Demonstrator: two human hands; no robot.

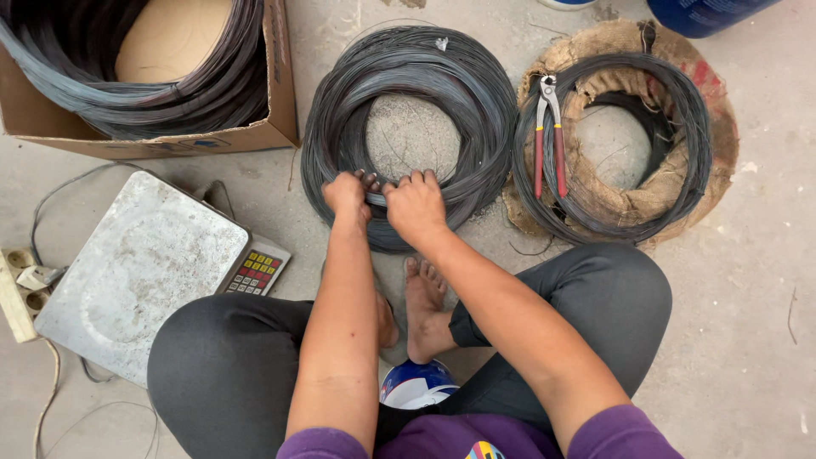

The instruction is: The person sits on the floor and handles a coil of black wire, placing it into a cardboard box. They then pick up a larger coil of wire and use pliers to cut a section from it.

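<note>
On the concrete floor [756, 280], the seated person's left hand [346, 194] and right hand [415, 202] sit side by side, fingers [422, 178] curled tight around the near edge of a dark wire coil [408, 76]. Just right of the fingers lies a thinner wire coil [693, 119] on a burlap ring [612, 202], red-handled pincers [549, 136] resting across it. Left of the fingers sits a weighing scale [144, 263]; beyond it, a cardboard box [280, 93] holds more wire.
</note>
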